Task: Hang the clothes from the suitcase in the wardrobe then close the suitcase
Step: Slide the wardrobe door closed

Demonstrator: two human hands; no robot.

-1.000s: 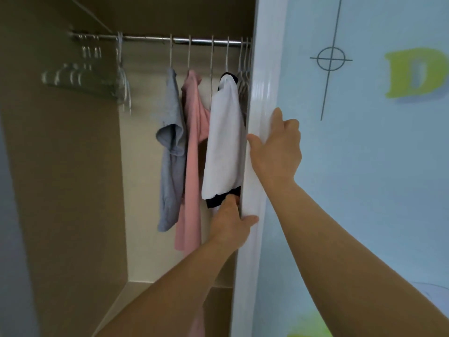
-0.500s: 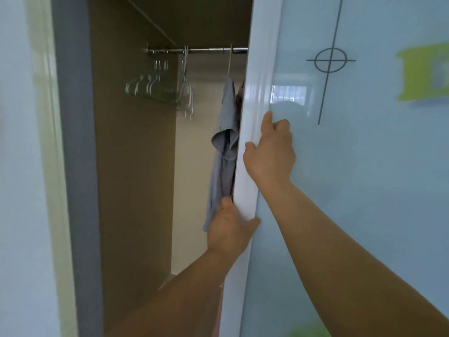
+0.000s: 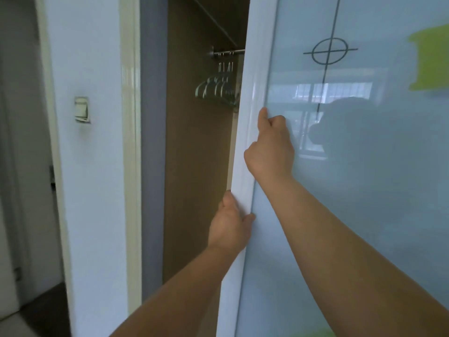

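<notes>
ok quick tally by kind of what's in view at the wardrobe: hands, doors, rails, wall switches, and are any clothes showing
hands: 2, left hand and right hand, both on the sliding door's edge
sliding door: 1
hanging rail: 1
wall switch: 1
clothes: 0 showing
empty hangers: a bunch, too overlapped to count
total counted: 5

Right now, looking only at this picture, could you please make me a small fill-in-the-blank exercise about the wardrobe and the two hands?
1. Both hands grip the white edge of the sliding ____, the left hand lower than the right hand.
2. On the rail inside the wardrobe, only empty ____ are visible.
3. A light ____ sits on the wall left of the wardrobe.
4. The door panel shows a thin vertical line crossing a ____.

Missing words: door; hangers; switch; circle
</notes>
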